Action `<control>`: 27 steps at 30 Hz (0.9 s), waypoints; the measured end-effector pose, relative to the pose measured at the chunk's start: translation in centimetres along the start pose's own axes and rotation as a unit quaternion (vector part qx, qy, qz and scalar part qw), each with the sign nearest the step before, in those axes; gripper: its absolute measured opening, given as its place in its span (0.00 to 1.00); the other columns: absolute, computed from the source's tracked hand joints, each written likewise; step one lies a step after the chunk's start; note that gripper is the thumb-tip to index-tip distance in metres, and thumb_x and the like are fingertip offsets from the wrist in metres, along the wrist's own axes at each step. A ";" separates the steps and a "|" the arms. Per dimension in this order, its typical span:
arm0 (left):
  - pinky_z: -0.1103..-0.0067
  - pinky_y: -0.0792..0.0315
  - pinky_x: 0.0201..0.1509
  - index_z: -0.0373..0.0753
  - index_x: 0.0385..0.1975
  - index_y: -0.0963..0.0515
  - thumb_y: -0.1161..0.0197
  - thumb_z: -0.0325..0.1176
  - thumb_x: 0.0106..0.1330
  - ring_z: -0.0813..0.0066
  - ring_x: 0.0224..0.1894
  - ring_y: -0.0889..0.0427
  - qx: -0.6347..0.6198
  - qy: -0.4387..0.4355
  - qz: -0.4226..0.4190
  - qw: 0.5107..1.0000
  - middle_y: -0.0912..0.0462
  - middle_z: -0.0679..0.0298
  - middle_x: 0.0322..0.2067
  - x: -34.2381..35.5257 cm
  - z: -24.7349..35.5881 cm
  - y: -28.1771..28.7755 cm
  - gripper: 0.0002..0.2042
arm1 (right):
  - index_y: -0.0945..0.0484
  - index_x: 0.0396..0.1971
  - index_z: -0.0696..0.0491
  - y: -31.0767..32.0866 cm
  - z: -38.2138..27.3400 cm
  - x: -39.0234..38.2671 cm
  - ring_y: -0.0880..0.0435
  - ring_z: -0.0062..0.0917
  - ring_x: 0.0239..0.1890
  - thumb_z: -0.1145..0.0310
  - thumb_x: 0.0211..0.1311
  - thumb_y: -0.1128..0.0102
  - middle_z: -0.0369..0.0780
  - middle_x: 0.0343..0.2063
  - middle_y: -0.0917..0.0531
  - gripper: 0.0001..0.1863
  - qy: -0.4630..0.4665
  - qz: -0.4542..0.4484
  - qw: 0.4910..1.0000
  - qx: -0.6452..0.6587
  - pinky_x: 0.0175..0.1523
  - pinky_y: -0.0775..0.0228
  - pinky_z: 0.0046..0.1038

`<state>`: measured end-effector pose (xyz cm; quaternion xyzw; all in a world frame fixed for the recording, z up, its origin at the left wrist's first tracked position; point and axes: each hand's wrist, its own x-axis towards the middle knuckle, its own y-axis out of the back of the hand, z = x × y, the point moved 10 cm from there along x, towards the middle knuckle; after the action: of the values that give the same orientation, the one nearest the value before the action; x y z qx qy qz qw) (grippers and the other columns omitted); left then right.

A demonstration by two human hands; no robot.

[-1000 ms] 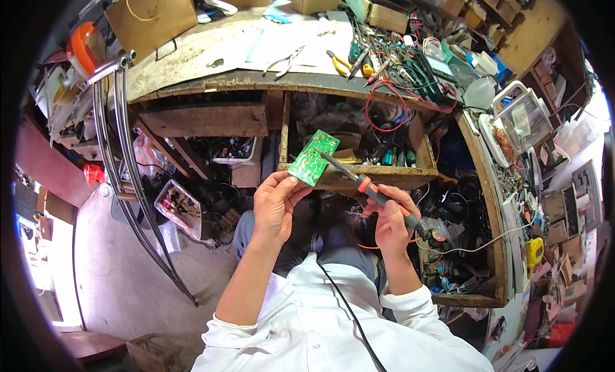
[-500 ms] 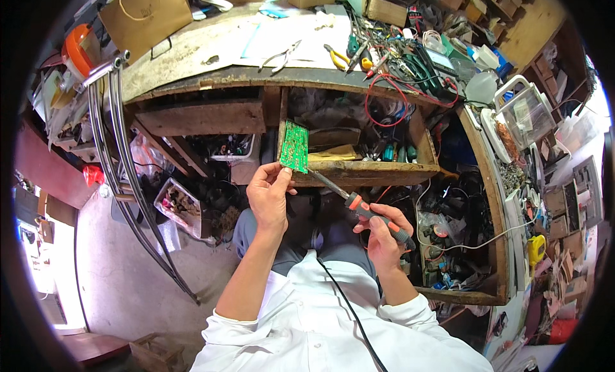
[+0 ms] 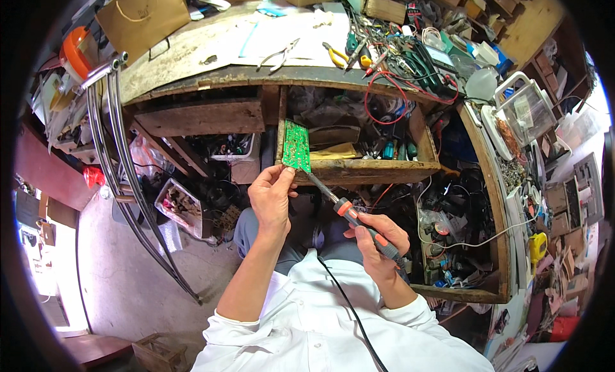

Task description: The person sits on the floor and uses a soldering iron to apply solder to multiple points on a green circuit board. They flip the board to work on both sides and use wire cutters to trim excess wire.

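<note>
Pinched by its near edge, a green circuit board is held up by my left hand, its far end over the open drawer. My right hand is closed around the grey and orange handle of a soldering iron. The iron slants up to the left, and its tip is at the board's lower right corner. Whether the tip touches the board I cannot tell. A black cord runs down across my white shirt.
The open wooden drawer holds screwdrivers and a yellow-brown envelope. On the bench lie pliers, yellow-handled pliers and a red test lead. A cluttered lower drawer is at right. Bent metal tubes stand at left.
My right hand has moved slightly left and down, bringing the soldering iron to a steeper slant with its tip near the board's corner. The board has shifted slightly to the right.
</note>
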<state>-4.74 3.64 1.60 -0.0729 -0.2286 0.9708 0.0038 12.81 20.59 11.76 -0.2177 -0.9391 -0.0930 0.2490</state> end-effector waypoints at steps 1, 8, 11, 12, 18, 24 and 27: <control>0.86 0.28 0.26 0.31 0.37 0.18 0.33 0.28 0.64 0.84 0.26 0.21 0.000 -0.002 -0.001 1.000 0.16 0.66 0.30 0.0 0.1 -0.1 0.07 | 0.20 0.45 0.65 0.0 0.0 0.0 0.14 0.26 0.34 0.83 0.61 0.40 0.47 0.36 0.16 0.12 0.000 0.001 1.000 -0.003 0.38 0.14 0.29; 0.86 0.28 0.26 0.31 0.37 0.18 0.33 0.27 0.64 0.84 0.27 0.21 0.025 -0.018 -0.006 1.000 0.17 0.66 0.29 0.2 0.3 0.1 0.06 | 0.19 0.45 0.63 -0.6 -0.4 -0.1 0.13 0.25 0.33 0.84 0.58 0.36 0.46 0.35 0.15 0.14 0.023 -0.016 0.998 -0.053 0.38 0.16 0.26; 0.85 0.27 0.29 0.31 0.37 0.18 0.33 0.27 0.64 0.84 0.28 0.21 0.026 -0.018 -0.006 0.999 0.16 0.66 0.30 0.2 0.2 0.3 0.07 | 0.18 0.43 0.58 -0.8 -0.8 -0.3 0.12 0.26 0.29 0.82 0.50 0.30 0.44 0.32 0.13 0.18 0.037 -0.010 0.995 -0.092 0.36 0.21 0.22; 0.85 0.27 0.31 0.30 0.38 0.18 0.33 0.26 0.64 0.84 0.29 0.21 0.028 -0.021 -0.005 0.999 0.16 0.66 0.30 0.2 0.2 0.3 0.07 | 0.18 0.43 0.58 -1.1 -1.4 -0.2 0.12 0.27 0.29 0.82 0.49 0.29 0.44 0.32 0.13 0.18 0.054 -0.015 0.992 -0.113 0.35 0.21 0.23; 0.84 0.27 0.39 0.31 0.37 0.18 0.34 0.26 0.64 0.83 0.31 0.21 0.021 -0.033 -0.003 0.999 0.16 0.66 0.30 0.2 0.1 0.6 0.06 | 0.19 0.42 0.61 -2.6 -4.2 0.4 0.12 0.27 0.29 0.81 0.55 0.32 0.46 0.30 0.13 0.13 0.155 -0.039 0.969 -0.187 0.33 0.19 0.22; 0.85 0.28 0.39 0.30 0.38 0.18 0.34 0.24 0.64 0.84 0.32 0.22 0.017 -0.029 -0.008 0.999 0.16 0.66 0.31 0.1 0.3 0.5 0.06 | 0.19 0.42 0.58 -1.9 -1.5 -0.3 0.11 0.25 0.29 0.81 0.51 0.30 0.44 0.31 0.13 0.16 0.059 -0.038 0.986 -0.149 0.32 0.20 0.22; 0.86 0.29 0.39 0.29 0.38 0.18 0.34 0.23 0.64 0.86 0.32 0.23 0.015 -0.026 -0.009 0.999 0.17 0.67 0.31 0.1 0.4 0.5 0.06 | 0.21 0.43 0.61 -1.4 0.5 -0.8 0.12 0.22 0.30 0.80 0.59 0.34 0.45 0.30 0.13 0.12 -0.039 0.004 0.999 -0.019 0.32 0.19 0.22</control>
<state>-4.85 3.07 1.73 -0.0451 -0.2148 0.9756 0.0080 12.59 19.15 10.86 -0.2297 -0.9453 -0.1010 0.2083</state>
